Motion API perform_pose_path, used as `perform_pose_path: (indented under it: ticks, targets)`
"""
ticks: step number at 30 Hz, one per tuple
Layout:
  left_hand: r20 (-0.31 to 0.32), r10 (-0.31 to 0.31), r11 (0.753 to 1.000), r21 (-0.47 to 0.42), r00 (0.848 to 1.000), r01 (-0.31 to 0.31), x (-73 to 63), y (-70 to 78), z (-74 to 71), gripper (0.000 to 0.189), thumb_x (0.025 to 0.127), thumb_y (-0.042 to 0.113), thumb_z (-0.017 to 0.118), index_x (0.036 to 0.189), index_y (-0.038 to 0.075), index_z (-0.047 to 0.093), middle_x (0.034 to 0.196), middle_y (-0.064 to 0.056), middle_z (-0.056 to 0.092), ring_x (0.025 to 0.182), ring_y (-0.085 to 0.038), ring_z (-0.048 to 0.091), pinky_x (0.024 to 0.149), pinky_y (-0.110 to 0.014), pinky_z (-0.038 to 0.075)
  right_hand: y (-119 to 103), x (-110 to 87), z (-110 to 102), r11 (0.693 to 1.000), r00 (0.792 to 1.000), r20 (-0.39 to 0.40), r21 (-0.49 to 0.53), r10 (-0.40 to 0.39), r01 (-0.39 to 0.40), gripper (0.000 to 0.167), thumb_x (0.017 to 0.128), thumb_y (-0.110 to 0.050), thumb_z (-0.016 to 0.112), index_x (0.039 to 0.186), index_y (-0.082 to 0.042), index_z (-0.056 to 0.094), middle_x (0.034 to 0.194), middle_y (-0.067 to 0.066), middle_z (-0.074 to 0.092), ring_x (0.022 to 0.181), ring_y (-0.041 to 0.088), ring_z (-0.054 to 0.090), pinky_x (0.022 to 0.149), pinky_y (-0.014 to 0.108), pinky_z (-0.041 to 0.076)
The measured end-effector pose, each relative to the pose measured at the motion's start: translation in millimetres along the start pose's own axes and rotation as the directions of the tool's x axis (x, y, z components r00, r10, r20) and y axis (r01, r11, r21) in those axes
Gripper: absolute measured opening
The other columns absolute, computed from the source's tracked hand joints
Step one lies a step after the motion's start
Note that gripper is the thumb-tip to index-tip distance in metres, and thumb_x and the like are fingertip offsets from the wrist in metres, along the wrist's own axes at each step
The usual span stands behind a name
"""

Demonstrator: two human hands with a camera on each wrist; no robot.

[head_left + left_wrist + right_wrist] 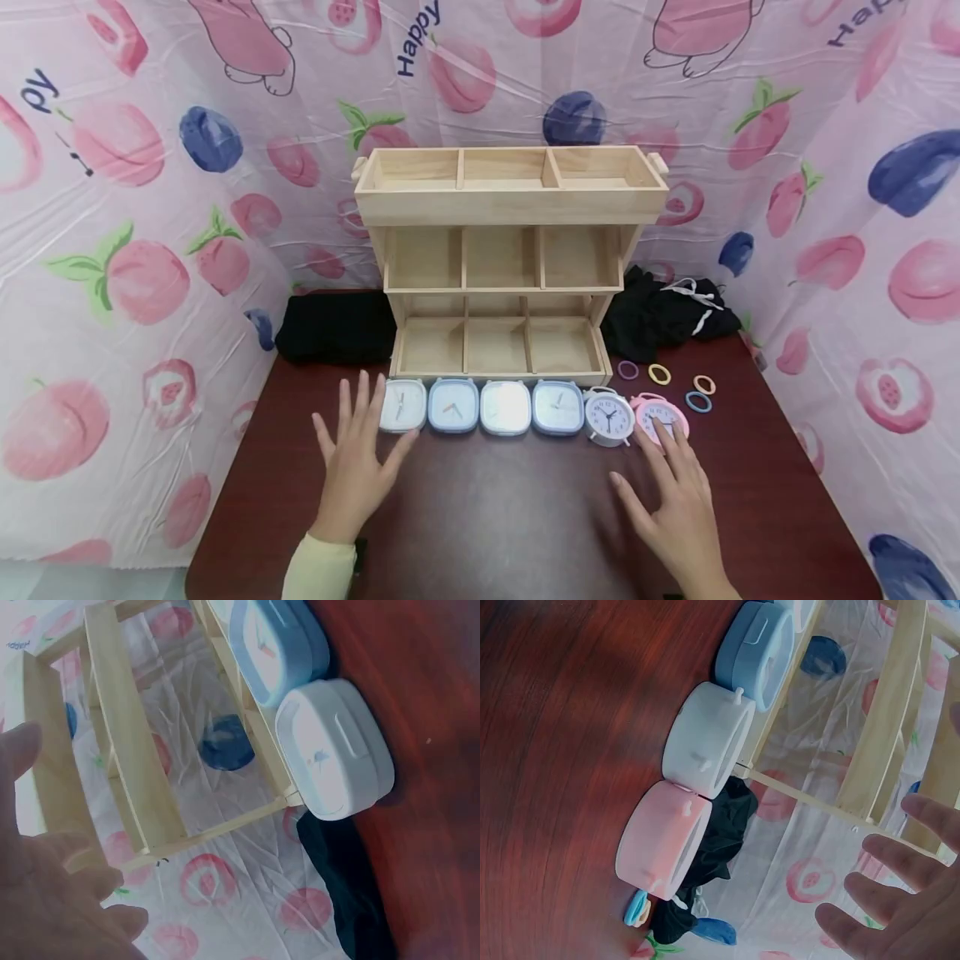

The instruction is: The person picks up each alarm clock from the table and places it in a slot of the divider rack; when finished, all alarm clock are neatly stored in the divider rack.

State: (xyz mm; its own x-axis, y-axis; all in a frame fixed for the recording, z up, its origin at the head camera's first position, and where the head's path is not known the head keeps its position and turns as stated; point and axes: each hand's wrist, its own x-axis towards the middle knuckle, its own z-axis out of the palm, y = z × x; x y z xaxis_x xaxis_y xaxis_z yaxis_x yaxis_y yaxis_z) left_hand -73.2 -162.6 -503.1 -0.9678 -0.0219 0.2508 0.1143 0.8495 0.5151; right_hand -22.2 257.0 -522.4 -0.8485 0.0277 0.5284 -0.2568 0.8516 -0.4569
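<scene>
A row of small alarm clocks stands along the front of a wooden tiered rack. At its left end is a white square clock (402, 406), then a blue square clock (453, 406), a pale square clock (506, 408) and another blue one (558, 407). A round white clock (609, 417) and a round pink clock (660, 418) close the right end. My left hand (358, 471) hovers with spread fingers by the white square clock, holding nothing. Fingers apart and holding nothing, my right hand (671, 508) overlaps the pink clock in the head view.
The wooden rack (510, 208) has three tiers of compartments. A folded black cloth (337, 327) lies left of it, a black cloth bag with white cord (667, 312) right. Purple (627, 370), yellow (659, 374), orange (704, 384) and blue rings (698, 402) lie near the pink clock.
</scene>
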Motion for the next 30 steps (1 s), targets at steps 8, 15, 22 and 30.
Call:
perform_pose_path:
  ticks: [8, 15, 22, 30]
  targets:
    - [-0.022, 0.025, 1.000, 0.000, 0.999, -0.025, 64.0, -17.7, 11.5, 0.100, 0.098, 0.050, 0.075, 0.174, 0.029, 0.014, 0.182, -0.008, 0.014, 0.169, -0.036, 0.007, 0.127, -0.081, 0.002, 5.1, 2.7, -0.2, 0.997, 0.996, 0.054, -0.030, 0.066, -0.064, 0.075, 0.079, -0.022, 0.090, 0.149, -0.015, 0.063, 0.161, 0.020, 0.052, 0.157, 0.046, 0.036, 0.120, 0.075, 0.032]
    - [-0.035, 0.023, 0.988, -0.154, 0.999, -0.028, 135.2, -35.7, 17.2, 0.104, 0.101, 0.037, 0.075, 0.174, 0.029, 0.001, 0.183, -0.001, 0.002, 0.169, -0.033, 0.004, 0.130, -0.076, 0.007, 11.0, 3.1, 1.9, 0.997, 0.995, 0.068, -0.035, 0.078, -0.076, 0.074, 0.080, -0.016, 0.089, 0.148, -0.015, 0.063, 0.159, 0.022, 0.053, 0.156, 0.047, 0.037, 0.108, 0.081, 0.037]
    - [-0.003, -0.029, 0.947, -0.321, 1.000, 0.026, 192.7, -48.7, 16.0, 0.116, 0.097, 0.038, 0.080, 0.173, 0.029, -0.007, 0.182, -0.011, 0.003, 0.168, -0.038, 0.009, 0.133, -0.065, 0.020, 26.7, 1.2, 9.5, 0.999, 0.999, 0.027, -0.022, 0.046, -0.045, 0.073, 0.075, -0.009, 0.087, 0.145, -0.012, 0.066, 0.153, 0.027, 0.056, 0.158, 0.043, 0.037, 0.098, 0.083, 0.040]
    - [0.001, 0.008, 0.825, -0.566, 1.000, -0.005, 214.5, -50.0, 23.3, 0.115, 0.096, 0.025, 0.083, 0.173, 0.037, 0.000, 0.181, -0.002, 0.011, 0.165, -0.033, 0.024, 0.126, -0.064, 0.035, 48.7, 11.3, 12.5, 0.987, 0.991, 0.080, -0.128, 0.104, -0.093, 0.082, 0.069, -0.007, 0.095, 0.144, -0.004, 0.060, 0.151, 0.037, 0.051, 0.143, 0.062, 0.043, 0.096, 0.087, 0.041]
